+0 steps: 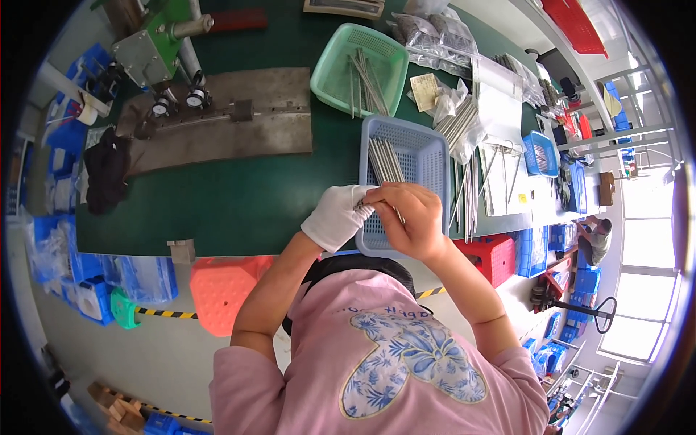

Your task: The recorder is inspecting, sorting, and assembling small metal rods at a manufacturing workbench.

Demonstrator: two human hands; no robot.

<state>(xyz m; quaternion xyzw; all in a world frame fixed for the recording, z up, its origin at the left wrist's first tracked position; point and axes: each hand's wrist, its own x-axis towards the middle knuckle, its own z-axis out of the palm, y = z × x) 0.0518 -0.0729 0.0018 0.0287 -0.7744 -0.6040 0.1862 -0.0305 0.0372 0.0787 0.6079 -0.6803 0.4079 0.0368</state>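
While your left hand (336, 218) and right hand (416, 219) meet, each grip curled around what look like rod ends (361, 206), work low over the basket (421, 149).

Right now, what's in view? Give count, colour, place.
Table: one, green, centre
Green basket: one, green, table's far side
Blue-grey basket: one, blue-grey, near side
Rods: many, silver, baskets and right side
Machine: one, green, upper left
Dial gauges: two, white-faced, upper left
Metal plate: one, brown, table left
Cloth: one, black, table left
Bags: several, clear, upper right
Red stools: two, red, near table edge
Bins: many, blue, both sides
Left hand: one, white-gloved, meeting right
Right hand: one, bare, beside left
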